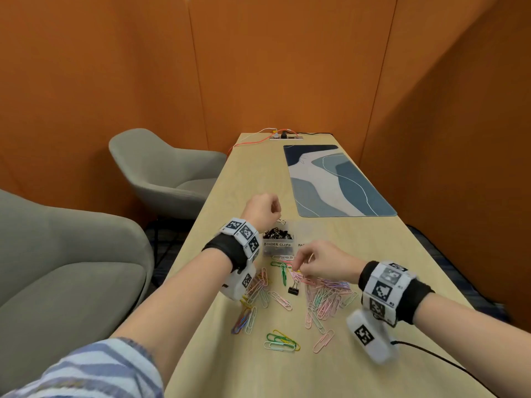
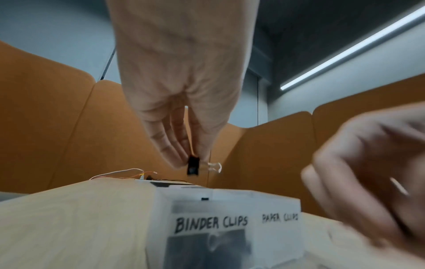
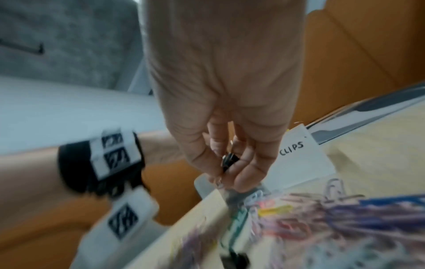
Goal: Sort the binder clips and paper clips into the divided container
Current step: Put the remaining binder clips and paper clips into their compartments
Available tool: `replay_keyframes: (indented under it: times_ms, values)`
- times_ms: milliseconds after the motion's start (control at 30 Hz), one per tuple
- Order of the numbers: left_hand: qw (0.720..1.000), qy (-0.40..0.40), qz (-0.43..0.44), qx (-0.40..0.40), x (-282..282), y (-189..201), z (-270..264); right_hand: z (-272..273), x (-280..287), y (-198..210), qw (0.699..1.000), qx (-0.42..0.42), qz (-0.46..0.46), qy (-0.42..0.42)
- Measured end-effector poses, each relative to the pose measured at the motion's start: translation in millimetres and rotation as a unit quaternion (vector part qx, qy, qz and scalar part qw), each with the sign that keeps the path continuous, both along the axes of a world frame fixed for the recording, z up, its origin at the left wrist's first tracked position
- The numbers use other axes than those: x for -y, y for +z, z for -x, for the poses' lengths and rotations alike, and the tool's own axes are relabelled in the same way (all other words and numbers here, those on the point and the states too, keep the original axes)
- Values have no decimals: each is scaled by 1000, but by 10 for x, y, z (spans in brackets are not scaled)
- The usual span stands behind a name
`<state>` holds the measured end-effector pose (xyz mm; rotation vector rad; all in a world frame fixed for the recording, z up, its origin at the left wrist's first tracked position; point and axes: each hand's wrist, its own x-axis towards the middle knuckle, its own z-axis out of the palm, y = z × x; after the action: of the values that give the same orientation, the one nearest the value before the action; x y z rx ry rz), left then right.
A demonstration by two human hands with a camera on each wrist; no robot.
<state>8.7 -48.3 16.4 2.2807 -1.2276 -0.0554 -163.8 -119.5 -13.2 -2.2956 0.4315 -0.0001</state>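
A clear divided container (image 1: 278, 245) stands mid-table, labelled BINDER CLIPS and PAPER CLIPS (image 2: 230, 220); its left compartment holds several black binder clips. My left hand (image 1: 263, 209) hovers over that compartment and pinches a black binder clip (image 2: 192, 166) by its fingertips. My right hand (image 1: 316, 261) is low over the coloured paper clips (image 1: 324, 297) strewn in front of the container. Its curled fingers hold a black binder clip (image 3: 228, 160). Another binder clip (image 1: 293, 290) lies loose on the table among the paper clips.
A blue patterned desk mat (image 1: 339, 179) lies beyond the container on the right. A power strip with cables (image 1: 283, 136) sits at the table's far end. Two grey armchairs (image 1: 161, 168) stand left of the table's edge. Orange partitions enclose the space.
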Motion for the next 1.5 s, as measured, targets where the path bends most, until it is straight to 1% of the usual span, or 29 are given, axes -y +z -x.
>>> replay_keyframes:
  times_ms: [67, 100, 200, 267, 333, 367, 433, 500, 533, 600, 667, 767, 867, 933, 1000, 1033, 1067, 1133, 1200, 1233, 1267, 1367, 1500]
  values:
    - [1000, -1, -14, 8, 18, -64, -45, -61, 93, 121, 994, 34, -100, -40]
    - [1000, -1, -15, 14, 9, -89, -58, -108, 145, 182, 988, 53, -134, -56]
    - [999, 9, 6, 51, -108, -124, -44, -307, 262, 322, 974, 97, -189, -82]
    - [997, 17, 13, 67, -233, -143, 30, -460, 312, 353, 972, 103, -194, -80]
    - [998, 8, -5, 64, -371, -168, 148, -590, 350, 346, 974, 96, -190, -74]
    - [998, -10, -28, 58, -437, -172, 220, -641, 371, 332, 974, 92, -194, -71]
    - [992, -87, -86, 39, -536, -183, 364, -710, 403, 304, 970, 79, -221, -67]
    - [975, -166, -147, 15, -585, -205, 507, -735, 417, 296, 965, 60, -250, -58]
    - [967, -190, -171, 10, -592, -228, 561, -739, 415, 301, 963, 51, -259, -52]
    - [957, -213, -198, 18, -583, -286, 623, -729, 398, 323, 964, 33, -262, -40]
    - [954, -215, -208, 32, -556, -339, 630, -700, 387, 349, 963, 29, -263, -39]
    - [950, -218, -219, 40, -508, -394, 607, -606, 434, 400, 951, 48, -295, -75]
    - [949, -224, -217, 38, -459, -453, 591, -471, 584, 426, 934, 49, -320, -151]
    - [948, -227, -220, 41, -432, -476, 591, -384, 664, 413, 930, 35, -311, -192]
    - [953, -220, -205, 34, -417, -468, 585, -336, 699, 393, 931, 32, -290, -219]
    - [961, -207, -181, 28, -411, -445, 574, -328, 701, 382, 929, 39, -288, -228]
    - [971, -182, -151, 26, -401, -418, 548, -324, 696, 368, 925, 48, -295, -236]
    - [990, -105, -85, 43, -343, -348, 447, -311, 673, 344, 912, 60, -327, -241]
    - [997, -36, -27, 61, -260, -290, 298, -291, 634, 321, 910, 61, -347, -221]
    - [998, -17, -13, 65, -209, -272, 219, -280, 612, 307, 911, 61, -352, -205]
    - [998, -8, -18, 68, -155, -262, 147, -265, 584, 293, 914, 60, -355, -188]
    - [993, -8, -90, 78, -17, -283, 8, -206, 498, 231, 926, 55, -344, -145]
    - [985, -8, -143, 99, 82, -279, -21, -113, 445, 142, 939, 52, -317, -124]
